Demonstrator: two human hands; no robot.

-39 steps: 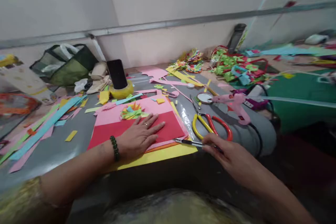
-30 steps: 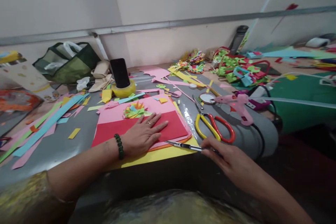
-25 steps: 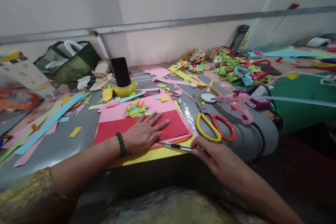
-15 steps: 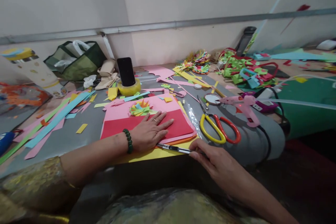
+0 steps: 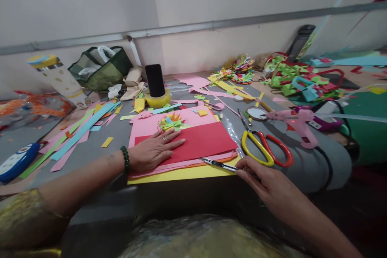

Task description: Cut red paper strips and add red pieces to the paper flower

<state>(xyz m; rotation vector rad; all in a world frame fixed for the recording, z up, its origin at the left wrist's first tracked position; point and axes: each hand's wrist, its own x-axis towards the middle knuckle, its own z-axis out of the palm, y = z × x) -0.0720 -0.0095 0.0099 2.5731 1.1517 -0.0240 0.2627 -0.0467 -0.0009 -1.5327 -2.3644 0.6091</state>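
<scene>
My left hand [image 5: 155,149] lies flat, fingers spread, on the left part of a red paper sheet [image 5: 202,141]. Beneath the red sheet are pink paper [image 5: 142,129], an orange edge and a yellow sheet [image 5: 181,176] at the table's front edge. My right hand [image 5: 256,173] is closed around the handle end of a craft knife [image 5: 220,164]. The knife's tip points left, at the front edge of the red sheet. A multicoloured paper flower [image 5: 171,122] sits on the pink paper just beyond my left fingers.
Scissors [image 5: 256,145] and a pink glue gun [image 5: 296,123] lie right of the papers. A phone [image 5: 155,80] leans upright in a yellow tape roll [image 5: 159,98]. Paper strips [image 5: 81,133] and a tilted flask [image 5: 60,78] are at left. Green paper pieces [image 5: 284,76] pile up at the back right.
My left hand has slid left across the red sheet, which now sits slightly turned. The knife, still in my right hand, shows more of its tip end. The camera view has shifted left.
</scene>
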